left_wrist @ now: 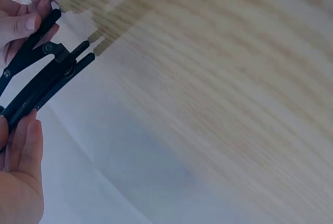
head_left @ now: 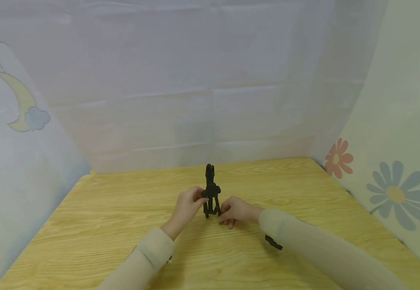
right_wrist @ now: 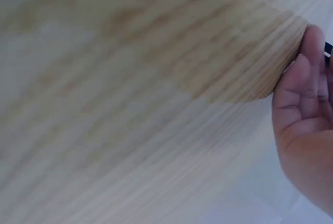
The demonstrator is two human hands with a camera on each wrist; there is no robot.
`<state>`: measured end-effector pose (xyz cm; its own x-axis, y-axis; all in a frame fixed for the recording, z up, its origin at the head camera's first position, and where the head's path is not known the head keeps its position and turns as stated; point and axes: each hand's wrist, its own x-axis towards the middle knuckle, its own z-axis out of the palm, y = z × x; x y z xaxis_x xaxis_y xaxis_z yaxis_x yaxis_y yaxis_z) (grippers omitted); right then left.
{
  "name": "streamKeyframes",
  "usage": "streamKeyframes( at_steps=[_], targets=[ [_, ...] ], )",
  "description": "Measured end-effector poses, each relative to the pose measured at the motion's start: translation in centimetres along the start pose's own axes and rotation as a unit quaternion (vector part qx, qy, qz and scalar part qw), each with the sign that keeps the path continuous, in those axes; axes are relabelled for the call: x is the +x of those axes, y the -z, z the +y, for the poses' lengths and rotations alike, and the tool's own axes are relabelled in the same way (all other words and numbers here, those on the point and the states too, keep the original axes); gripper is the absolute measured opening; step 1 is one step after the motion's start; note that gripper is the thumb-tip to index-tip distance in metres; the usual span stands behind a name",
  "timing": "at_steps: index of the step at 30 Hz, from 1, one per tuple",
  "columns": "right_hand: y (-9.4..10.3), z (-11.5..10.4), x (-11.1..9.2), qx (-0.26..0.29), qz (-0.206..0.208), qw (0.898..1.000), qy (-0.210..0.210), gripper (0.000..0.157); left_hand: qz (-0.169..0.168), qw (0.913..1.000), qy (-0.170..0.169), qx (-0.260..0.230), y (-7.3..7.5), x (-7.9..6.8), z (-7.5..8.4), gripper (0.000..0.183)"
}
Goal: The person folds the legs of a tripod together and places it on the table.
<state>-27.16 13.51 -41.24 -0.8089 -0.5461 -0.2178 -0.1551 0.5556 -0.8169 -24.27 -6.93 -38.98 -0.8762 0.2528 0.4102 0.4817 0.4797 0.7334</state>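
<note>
A small black tripod [head_left: 210,189] stands upright in the head view, its legs partly spread above the wooden table. My left hand [head_left: 187,205] grips it at the left side, near the top of the legs. On the other side, my right hand [head_left: 236,209] pinches the lower end of one leg between thumb and fingers. The left wrist view shows the tripod's legs [left_wrist: 44,81] pointing up and right, one swung away from the other two, with the right hand [left_wrist: 21,24] at its tip. Only a dark sliver of tripod [right_wrist: 328,50] shows in the right wrist view.
The wooden tabletop [head_left: 115,201] reaches back to a pale hanging sheet [head_left: 159,100]. Printed side panels stand at left and right, one with a moon [head_left: 19,96], the other with flowers [head_left: 394,195]. A small black piece [head_left: 273,242] shows beneath the right sleeve.
</note>
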Motion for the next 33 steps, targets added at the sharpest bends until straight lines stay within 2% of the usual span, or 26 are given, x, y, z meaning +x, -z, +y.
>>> streamKeyframes(
  at_steps=[3,9,17,24,33],
  targets=[
    [0.2,0.3,0.5,-0.007,-0.022,1.000,0.000,0.013,0.001,0.9998,-0.015,0.011,0.1,0.3,-0.2,0.010],
    [0.5,1.0,1.6,0.004,-0.055,0.998,-0.001,0.010,-0.020,0.9986,-0.041,0.027,0.5,0.7,-0.6,0.009],
    [0.9,0.9,2.5,0.013,-0.091,0.996,-0.007,0.006,-0.036,0.9982,-0.043,0.020,0.6,0.8,-0.9,0.012],
    [0.4,-0.1,2.8,-0.008,-0.099,0.995,-0.009,0.007,-0.016,0.9987,-0.047,0.014,0.7,0.4,-1.3,0.014],
    [-0.5,-0.7,4.2,-0.014,-0.074,0.997,0.004,0.008,0.005,0.9990,-0.042,0.019,1.3,0.3,-1.7,0.013]
  ],
)
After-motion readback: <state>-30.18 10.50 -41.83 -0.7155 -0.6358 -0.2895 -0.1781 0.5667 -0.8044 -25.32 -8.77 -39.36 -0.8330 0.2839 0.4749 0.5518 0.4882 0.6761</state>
